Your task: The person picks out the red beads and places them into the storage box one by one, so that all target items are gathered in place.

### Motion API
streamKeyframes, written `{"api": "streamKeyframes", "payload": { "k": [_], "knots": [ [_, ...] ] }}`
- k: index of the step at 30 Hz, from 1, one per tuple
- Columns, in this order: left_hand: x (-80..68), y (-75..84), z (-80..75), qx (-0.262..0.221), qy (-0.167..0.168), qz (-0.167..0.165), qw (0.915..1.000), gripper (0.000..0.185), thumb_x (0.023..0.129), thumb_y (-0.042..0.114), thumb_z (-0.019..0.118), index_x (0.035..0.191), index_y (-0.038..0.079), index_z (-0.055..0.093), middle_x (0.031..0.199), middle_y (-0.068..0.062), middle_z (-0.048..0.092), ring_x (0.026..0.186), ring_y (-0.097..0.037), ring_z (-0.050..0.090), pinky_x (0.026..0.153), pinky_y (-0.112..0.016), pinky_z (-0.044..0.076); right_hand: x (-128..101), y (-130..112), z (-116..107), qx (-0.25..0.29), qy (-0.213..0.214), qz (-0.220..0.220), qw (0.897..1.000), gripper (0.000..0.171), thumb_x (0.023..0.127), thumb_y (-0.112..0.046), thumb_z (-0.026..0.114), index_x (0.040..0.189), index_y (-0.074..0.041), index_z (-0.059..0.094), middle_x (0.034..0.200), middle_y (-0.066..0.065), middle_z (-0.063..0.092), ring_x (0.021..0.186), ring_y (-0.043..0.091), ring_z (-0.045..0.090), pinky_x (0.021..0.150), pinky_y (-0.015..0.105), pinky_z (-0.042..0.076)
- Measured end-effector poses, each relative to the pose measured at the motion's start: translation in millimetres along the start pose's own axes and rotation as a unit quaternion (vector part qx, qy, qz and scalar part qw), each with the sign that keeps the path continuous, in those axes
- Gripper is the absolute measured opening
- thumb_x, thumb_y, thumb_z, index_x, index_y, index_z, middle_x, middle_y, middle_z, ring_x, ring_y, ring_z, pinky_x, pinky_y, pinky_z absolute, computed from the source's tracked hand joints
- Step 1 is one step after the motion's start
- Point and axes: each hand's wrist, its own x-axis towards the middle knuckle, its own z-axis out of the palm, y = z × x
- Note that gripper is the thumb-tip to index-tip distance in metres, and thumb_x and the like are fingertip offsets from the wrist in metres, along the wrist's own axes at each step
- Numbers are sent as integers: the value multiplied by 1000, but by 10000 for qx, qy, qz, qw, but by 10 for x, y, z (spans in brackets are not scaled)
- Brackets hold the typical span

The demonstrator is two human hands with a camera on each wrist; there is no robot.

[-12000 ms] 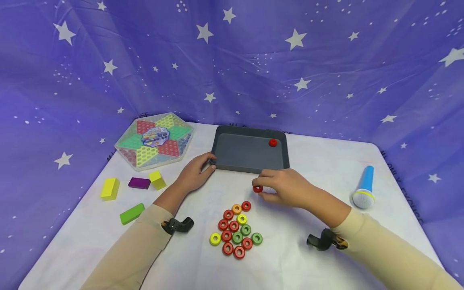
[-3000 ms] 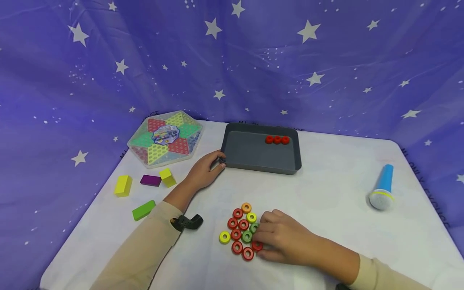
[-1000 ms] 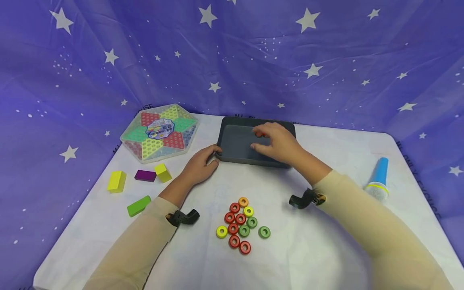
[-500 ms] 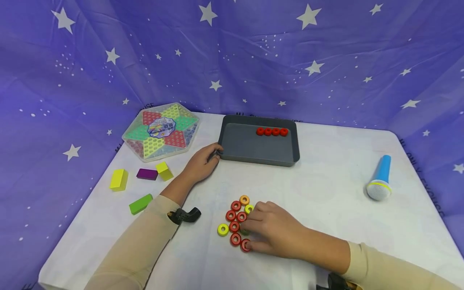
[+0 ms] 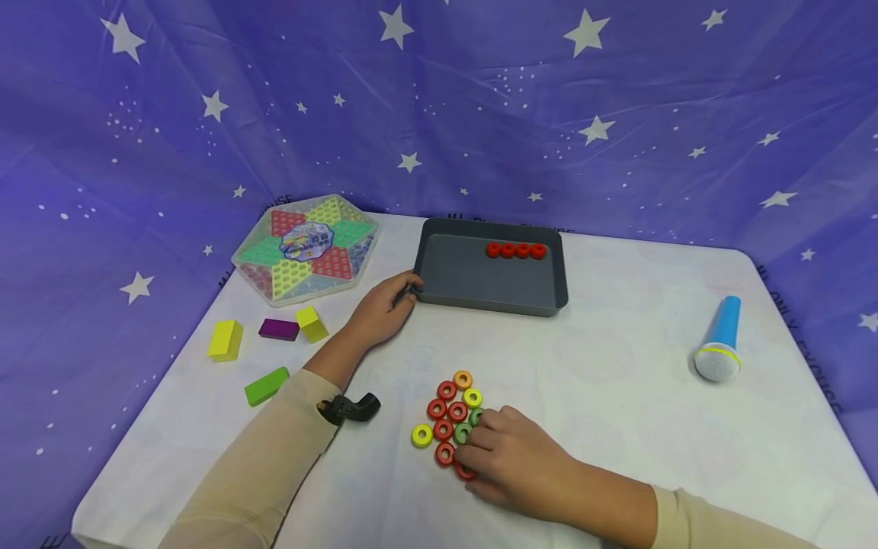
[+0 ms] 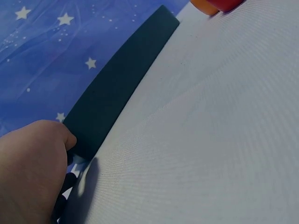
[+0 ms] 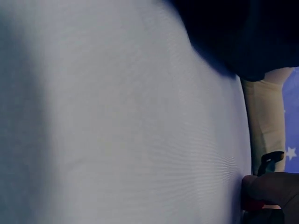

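Red ring (image 5: 466, 473) is sitting pinched in the right grip (image 5: 517, 467), fingers nearly together; this is looking like a pick-up, calling for a lift clear of neighbouring rings (image 5: 449, 414) ahead-left. Well beyond it, the left hand (image 5: 379, 313) is holding the gray tray (image 5: 480, 284).

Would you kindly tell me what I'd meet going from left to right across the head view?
Larger yellow block, purple block, smaller yellow block, left hand, dark gray tray, blue-handled microphone.
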Motion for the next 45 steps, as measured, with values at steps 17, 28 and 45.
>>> {"api": "streamKeyframes", "payload": {
  "k": [17,28,45],
  "knots": [
    [-64,-72,-19,-54,58,-20,10000,29,104,27,51,132,25,58,146,-3,56,141,-25,48,117,-48,38,597,575,-499,534,746,-252,9955,27,82,-30,81,106,-20,75,97,-11,69,94,10,59,84,31,51],
    [18,-11,17,-27,23,110,9999,28,103,25,51,131,26,58,139,0,60,136,-23,52,114,-47,41,825,1002,-762,108,593,266,9978,24,85,-30,79,106,-19,75,91,-9,70,87,15,55,77,32,48],
    [8,14,-19,43,-13,-34,10000,29,104,26,50,131,27,57,145,-1,56,141,-23,47,118,-45,37,1202,1980,-736,218,-123,1853,9824,28,88,-28,78,114,-17,74,101,0,71,90,23,55,78,39,50]
  ]
}}
